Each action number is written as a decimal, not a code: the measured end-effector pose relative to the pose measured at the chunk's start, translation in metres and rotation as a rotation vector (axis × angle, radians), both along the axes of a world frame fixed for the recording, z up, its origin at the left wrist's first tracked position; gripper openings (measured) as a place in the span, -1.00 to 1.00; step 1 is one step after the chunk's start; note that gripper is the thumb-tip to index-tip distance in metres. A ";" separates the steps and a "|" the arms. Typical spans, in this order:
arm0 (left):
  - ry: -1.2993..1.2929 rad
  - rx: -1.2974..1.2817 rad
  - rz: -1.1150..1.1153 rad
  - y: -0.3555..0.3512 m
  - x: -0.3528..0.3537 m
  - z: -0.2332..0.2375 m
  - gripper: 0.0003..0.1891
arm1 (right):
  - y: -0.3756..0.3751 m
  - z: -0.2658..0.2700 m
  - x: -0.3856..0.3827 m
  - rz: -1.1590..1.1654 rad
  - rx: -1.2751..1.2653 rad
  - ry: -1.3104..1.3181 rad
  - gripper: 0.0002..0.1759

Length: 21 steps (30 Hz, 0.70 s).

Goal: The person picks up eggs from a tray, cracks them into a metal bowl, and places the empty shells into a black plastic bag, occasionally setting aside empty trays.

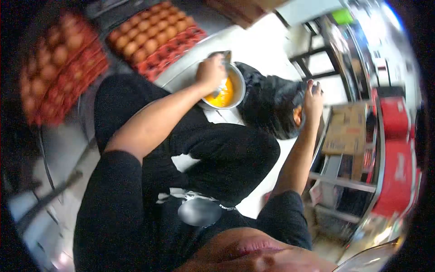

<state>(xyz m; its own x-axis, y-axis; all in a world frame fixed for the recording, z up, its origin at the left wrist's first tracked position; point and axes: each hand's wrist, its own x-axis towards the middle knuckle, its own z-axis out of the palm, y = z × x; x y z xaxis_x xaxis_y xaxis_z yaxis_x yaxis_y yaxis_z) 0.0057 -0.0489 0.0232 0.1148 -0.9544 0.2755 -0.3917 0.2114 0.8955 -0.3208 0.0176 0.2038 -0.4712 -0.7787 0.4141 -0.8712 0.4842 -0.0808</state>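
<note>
My left hand (pixel 212 73) is closed over a metal pot (pixel 242 84) that holds yellow beaten-looking egg (pixel 229 95). Its fingers grip something I cannot make out, and a pale, blurred piece reaches down toward the egg. A dark object shows just past the fingertips. My right hand (pixel 313 100) is at the far side of a black plastic bag (pixel 267 97), its fingers bent and blurred. Beside that wrist, orange-brown eggshell (pixel 297 115) shows at the bag.
Stacked red trays of brown eggs (pixel 152 29) stand at the upper left, with another stack (pixel 59 68) farther left. My bent legs (pixel 226 149) lie close below the pot. To the right, a metal shelf (pixel 340 181) carries a cardboard box (pixel 346 129) and red cases (pixel 396 177).
</note>
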 end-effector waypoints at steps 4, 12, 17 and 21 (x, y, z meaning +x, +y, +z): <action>-0.029 0.034 -0.101 0.009 0.012 0.020 -0.75 | -0.048 0.008 0.157 0.618 0.095 -0.377 -0.40; 0.724 0.399 -0.330 0.013 -0.002 0.013 -0.76 | -0.093 -0.079 0.408 1.225 0.335 -0.246 -0.40; -0.007 0.158 -0.044 -0.001 -0.010 0.016 -0.82 | -0.089 -0.088 0.482 0.892 0.517 -0.045 -0.42; 0.053 0.064 -0.008 -0.004 -0.013 0.016 -0.83 | -0.089 -0.089 0.485 0.886 0.469 -0.011 -0.46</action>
<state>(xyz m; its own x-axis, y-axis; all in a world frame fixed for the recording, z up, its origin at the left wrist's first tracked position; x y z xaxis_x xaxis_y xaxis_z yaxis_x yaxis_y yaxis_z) -0.0071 -0.0531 0.0394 0.1204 -0.9707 0.2080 -0.3419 0.1562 0.9267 0.1642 -0.0713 0.1153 0.3559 -0.9342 -0.0259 -0.9334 -0.3540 -0.0585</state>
